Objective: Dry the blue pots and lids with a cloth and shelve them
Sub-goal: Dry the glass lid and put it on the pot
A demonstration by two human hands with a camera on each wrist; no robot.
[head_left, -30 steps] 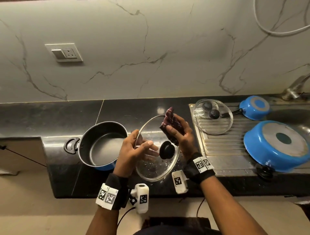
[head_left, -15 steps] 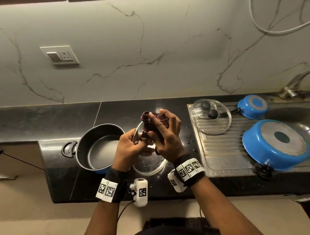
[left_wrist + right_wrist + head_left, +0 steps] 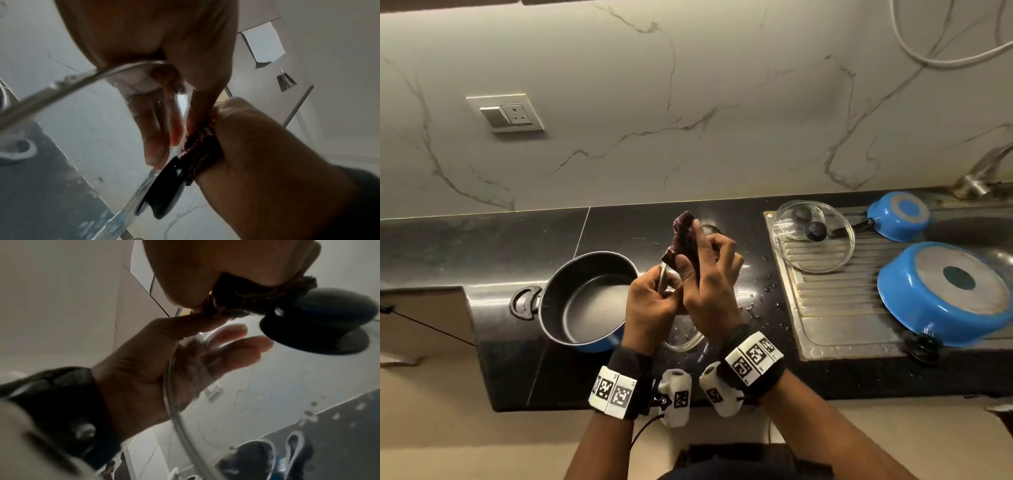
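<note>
Your left hand [image 3: 650, 305] grips the rim of a glass lid [image 3: 685, 337], thumb on one face and fingers spread behind the glass, holding it on edge above the worktop [image 3: 619, 233]. Your right hand [image 3: 709, 284] is closed around a bunched dark red cloth [image 3: 685, 241], pressing it against the lid just above the black knob [image 3: 164, 190]; in the right wrist view the cloth [image 3: 246, 295] sits tight against the knob [image 3: 320, 318]. Water drops cling to the glass.

Just left of your hands an upright blue pot [image 3: 585, 301] with a dark inside stands on the worktop, its black handle [image 3: 524, 301] pointing left; nothing lies inside it. Scattered water drops lie on the worktop to the right of your hands.

Further right, on the ribbed steel draining board [image 3: 835, 308], a second glass lid [image 3: 813, 236] lies flat with its knob up. Right of it a large blue pot [image 3: 941, 294] rests upside down, base showing. At the far right a small blue saucepan [image 3: 899, 214], also upside down, has its black handle reaching toward the second lid. A tap [image 3: 983, 171] stands behind it against the marble wall [image 3: 688, 102], which carries a switch and socket plate [image 3: 505, 111] at the left.
</note>
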